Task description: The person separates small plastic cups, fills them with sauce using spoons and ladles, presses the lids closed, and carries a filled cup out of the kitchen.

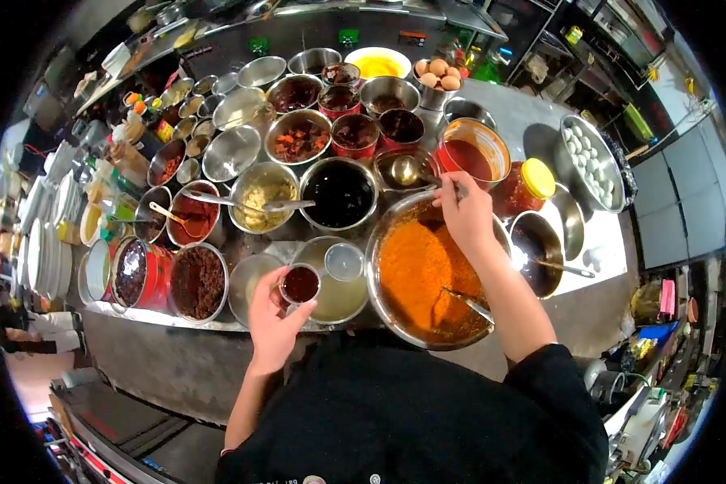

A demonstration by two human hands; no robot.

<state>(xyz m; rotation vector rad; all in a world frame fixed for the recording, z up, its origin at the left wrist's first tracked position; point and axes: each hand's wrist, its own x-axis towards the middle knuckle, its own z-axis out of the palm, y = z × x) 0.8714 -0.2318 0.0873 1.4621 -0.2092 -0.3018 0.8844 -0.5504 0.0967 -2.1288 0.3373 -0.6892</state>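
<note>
My left hand (274, 323) is wrapped round a small clear cup (301, 284) of dark red liquid, above the front edge of the table. My right hand (466, 211) grips the handle of a metal ladle (405, 169), whose bowl is over a container behind the large basin. That basin (427, 266) holds an orange, grainy mixture with a metal spoon (469, 305) resting in it. A bowl of pale liquid (335, 302) stands between my hands, with a small clear cup (344, 262) in it.
Behind are a bowl of black liquid (338, 194), a red-rimmed bucket (474, 153), a jar with a yellow lid (538, 178) and a bowl of brown eggs (437, 74). White eggs fill a basin (590, 161) at the right. Stacked plates (44, 250) stand far left.
</note>
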